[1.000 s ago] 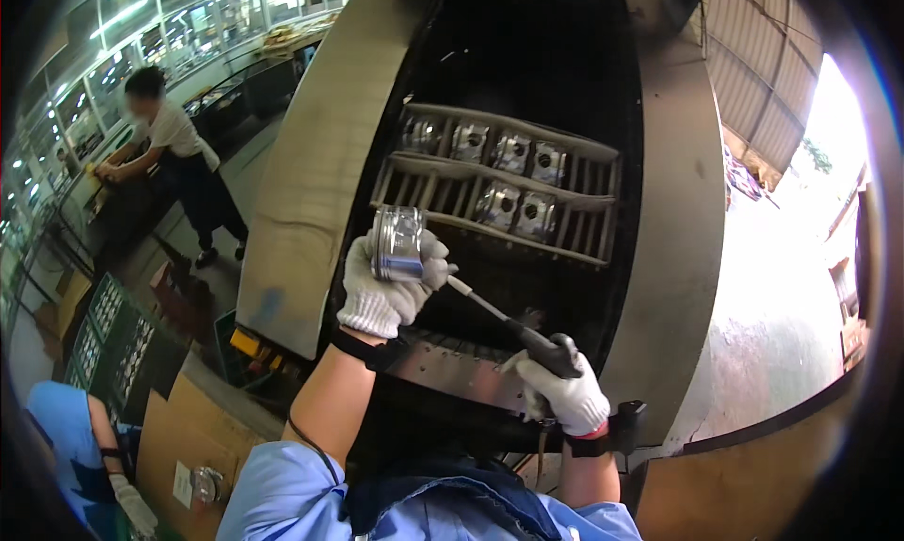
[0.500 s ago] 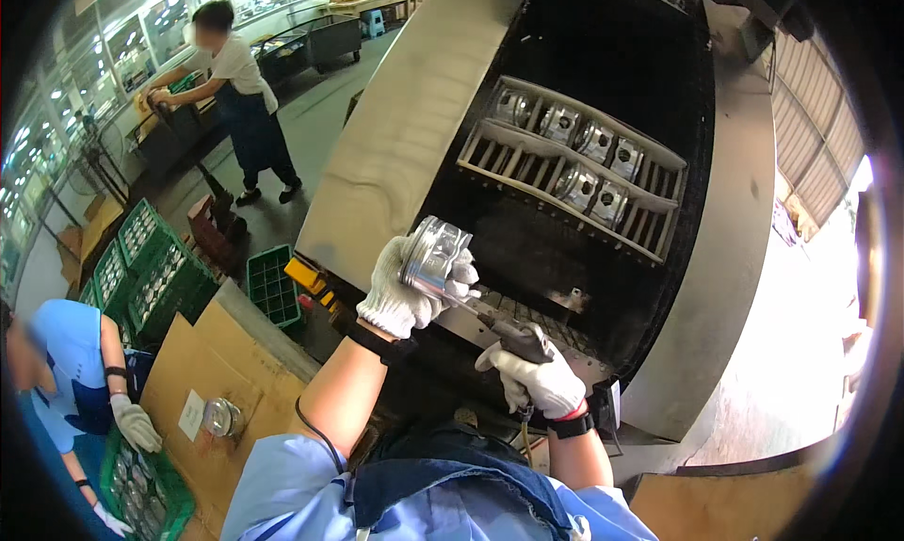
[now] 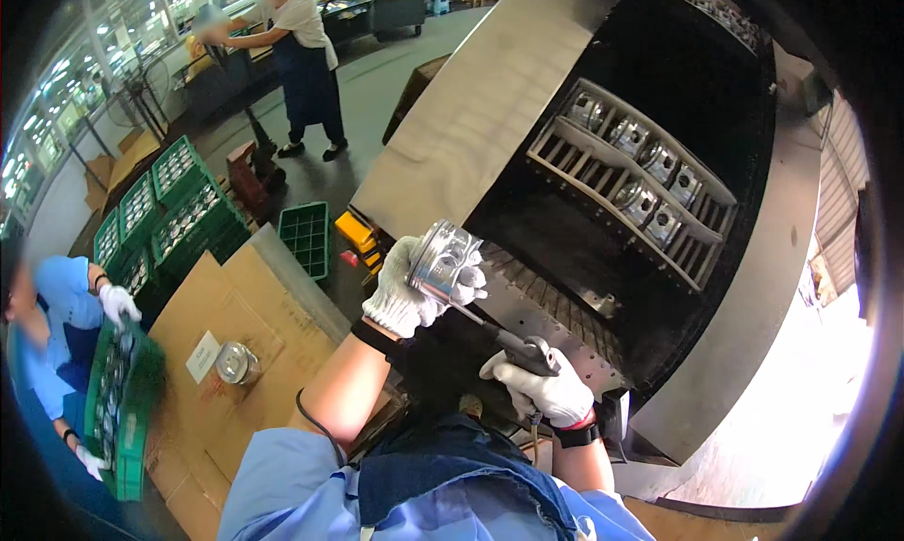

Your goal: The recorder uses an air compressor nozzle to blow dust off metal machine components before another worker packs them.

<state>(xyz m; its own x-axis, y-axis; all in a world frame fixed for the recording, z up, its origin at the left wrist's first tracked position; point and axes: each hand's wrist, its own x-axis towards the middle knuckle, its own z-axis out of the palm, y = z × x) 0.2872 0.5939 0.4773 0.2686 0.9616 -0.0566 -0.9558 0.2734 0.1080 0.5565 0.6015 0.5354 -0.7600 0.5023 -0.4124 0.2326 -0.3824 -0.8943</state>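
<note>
A shiny metal piston (image 3: 441, 260) is gripped in my gloved left hand (image 3: 395, 294), its ringed side and pin area showing. My right hand (image 3: 556, 392), also in a white glove, is closed around a dark blow gun (image 3: 529, 353) with a hose hanging below it. The gun's thin nozzle runs up to the lower edge of the piston; whether it touches cannot be made out. Beyond both hands, a metal slatted rack (image 3: 556, 160) holds several pistons inside the dark opening of a machine.
A wide metal machine edge (image 3: 471, 127) borders the opening. At left, a cardboard-covered table (image 3: 202, 419) bears one piston (image 3: 236, 363) beside a paper. A co-worker there handles a green crate (image 3: 132, 447) of parts. Green crates (image 3: 188, 226) stack behind; another person stands farther back.
The whole view has shifted, so the rack and machine sit farther right. The co-worker's green crate is now raised and tilted. My hands keep hold of the piston and the blow gun.
</note>
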